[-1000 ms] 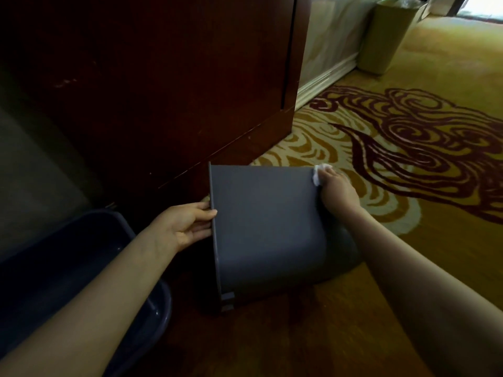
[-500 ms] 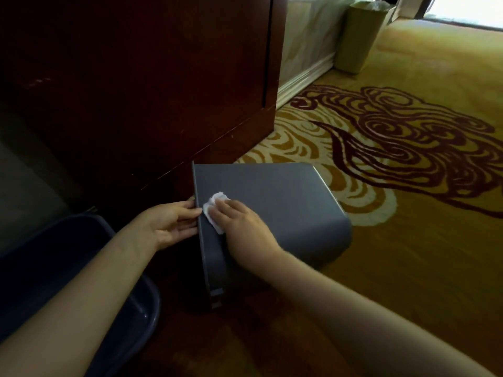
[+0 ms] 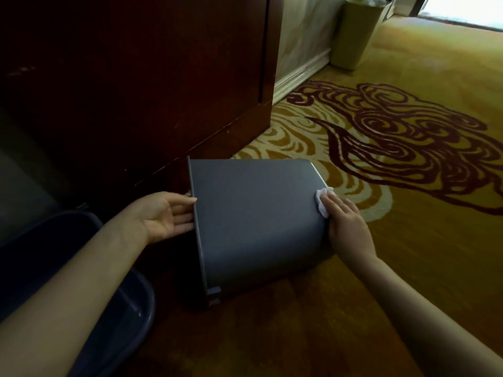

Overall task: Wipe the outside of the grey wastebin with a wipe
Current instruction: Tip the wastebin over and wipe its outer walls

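Note:
The grey wastebin (image 3: 258,213) lies on its side on the carpet, its open rim to the left and its base to the right. My left hand (image 3: 166,213) grips the rim at the left, fingers curled inside the opening. At the bin's right end, near the base edge, my right hand (image 3: 345,227) presses a small white wipe (image 3: 322,200) flat against the outside wall. Only part of the wipe shows beyond my fingertips.
A dark blue basin (image 3: 89,268) sits on the floor at the lower left under my left arm. A dark wooden cabinet (image 3: 136,77) stands right behind the bin. A tan bin (image 3: 353,34) stands by the far wall. Patterned carpet (image 3: 408,186) stretches to the right.
My right hand slid the wipe from the rim end across the bin's upper side to the base end. My left hand stayed on the rim.

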Available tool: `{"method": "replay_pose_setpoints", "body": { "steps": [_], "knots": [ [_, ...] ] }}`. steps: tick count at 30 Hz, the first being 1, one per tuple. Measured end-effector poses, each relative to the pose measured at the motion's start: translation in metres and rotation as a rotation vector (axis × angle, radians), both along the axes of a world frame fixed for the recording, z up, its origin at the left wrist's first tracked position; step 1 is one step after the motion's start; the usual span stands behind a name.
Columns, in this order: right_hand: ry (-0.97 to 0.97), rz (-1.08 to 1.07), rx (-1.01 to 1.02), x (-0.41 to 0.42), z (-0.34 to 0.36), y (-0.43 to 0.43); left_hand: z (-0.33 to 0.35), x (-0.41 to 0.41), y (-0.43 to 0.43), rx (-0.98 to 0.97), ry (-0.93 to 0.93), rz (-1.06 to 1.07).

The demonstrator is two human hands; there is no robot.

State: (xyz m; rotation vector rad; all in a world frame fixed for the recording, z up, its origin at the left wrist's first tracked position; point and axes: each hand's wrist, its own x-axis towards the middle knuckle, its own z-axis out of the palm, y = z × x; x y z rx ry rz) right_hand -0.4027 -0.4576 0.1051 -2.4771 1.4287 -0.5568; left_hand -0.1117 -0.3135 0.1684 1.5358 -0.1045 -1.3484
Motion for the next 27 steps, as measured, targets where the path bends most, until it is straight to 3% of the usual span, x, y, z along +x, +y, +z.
{"method": "replay_pose_setpoints", "body": {
  "steps": [3, 9, 15, 19, 24, 27],
  "knots": [
    [-0.021, -0.07, 0.02, -0.006, -0.001, -0.005, 0.009, 0.009, -0.015, -0.013, -0.021, 0.076],
    [-0.33, -0.254, 0.246, -0.019, 0.008, -0.002, 0.021, 0.006, -0.058, 0.053, -0.087, 0.152],
    [-0.405, -0.245, 0.224, -0.023, 0.028, 0.007, 0.028, -0.014, -0.082, 0.15, -0.27, 0.271],
    [-0.461, -0.243, 0.141, -0.022, 0.045, 0.005, 0.037, -0.026, -0.084, -0.092, -0.369, 0.236],
    [-0.573, -0.21, 0.068, -0.004, 0.07, 0.01, 0.042, -0.032, -0.052, -0.451, -0.673, 0.131],
    [-0.595, -0.143, 0.017, 0.01, 0.078, 0.019, 0.023, -0.031, -0.021, -0.566, -0.635, 0.032]
  ]
}}
